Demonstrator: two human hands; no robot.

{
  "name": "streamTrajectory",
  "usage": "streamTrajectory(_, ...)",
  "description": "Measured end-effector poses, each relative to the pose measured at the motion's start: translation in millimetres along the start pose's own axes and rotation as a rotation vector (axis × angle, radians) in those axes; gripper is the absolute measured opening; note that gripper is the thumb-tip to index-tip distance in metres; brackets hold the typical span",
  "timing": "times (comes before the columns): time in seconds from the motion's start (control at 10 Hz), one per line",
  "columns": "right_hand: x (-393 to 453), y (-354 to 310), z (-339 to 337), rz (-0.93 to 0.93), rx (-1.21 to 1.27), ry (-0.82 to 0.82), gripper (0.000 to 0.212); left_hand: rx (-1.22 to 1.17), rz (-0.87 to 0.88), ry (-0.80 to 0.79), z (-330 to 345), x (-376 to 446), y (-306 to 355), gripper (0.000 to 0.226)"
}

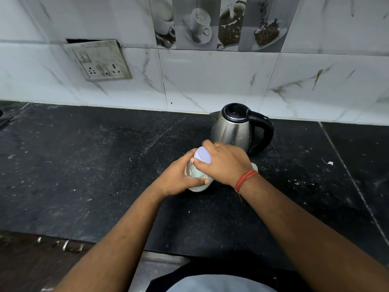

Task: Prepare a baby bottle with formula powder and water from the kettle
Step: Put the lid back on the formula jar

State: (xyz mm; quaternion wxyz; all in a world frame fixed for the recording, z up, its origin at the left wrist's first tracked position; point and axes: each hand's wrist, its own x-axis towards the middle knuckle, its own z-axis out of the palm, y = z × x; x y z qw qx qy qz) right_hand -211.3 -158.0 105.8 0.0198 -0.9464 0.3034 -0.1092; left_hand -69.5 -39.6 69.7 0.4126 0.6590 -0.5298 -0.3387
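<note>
A clear baby bottle (192,168) with a pale cap (202,155) stands on the black counter (94,165), with whitish contents low inside. My left hand (179,179) grips the bottle's body from the left. My right hand (224,163) curls over the cap from the right, thumb and fingers around it. A steel kettle (231,129) with a black lid and handle stands just behind my hands, spout to the left, lid down. A pale rounded object (254,166) peeks out behind my right wrist; what it is I cannot tell.
The tiled wall (210,81) runs along the back of the counter, with a socket plate (97,60) at the left. A small white scrap (330,163) lies at the right. The counter's front edge (84,239) is near my body.
</note>
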Motion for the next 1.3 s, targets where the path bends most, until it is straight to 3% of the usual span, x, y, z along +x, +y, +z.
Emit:
streamTrajectory(0.2, 2.9, -12.6, 14.6, 0.085, 0.105, -0.026, 0.081, -0.02, 0.002, 0.059, 3.9, 2.7, -14.0, 0.088)
streamTrajectory(0.4, 4.3, -18.6, 40.8, 0.056, 0.228, -0.052, 0.087, 0.025, -0.083, 0.103, 8.1, -1.1, -49.3, 0.082)
streamTrajectory(0.9, -6.7, -15.5, 75.6, 0.074, 0.399, -0.101, 0.073, 0.117, -0.153, 0.173, 17.3, -3.7, -78.5, 0.079)
streamTrajectory(1.2, -11.1, -9.9, 74.3, 0.04, 0.445, -0.132, 0.085, 0.146, -0.149, 0.129, 12.4, -12.7, -78.1, 0.079)
streamTrajectory(1.3, -9.7, -6.9, 67.4, 0.044, 0.49, -0.108, 0.084, 0.219, -0.12, 0.196, 5.4, -17.7, -74.3, 0.077)
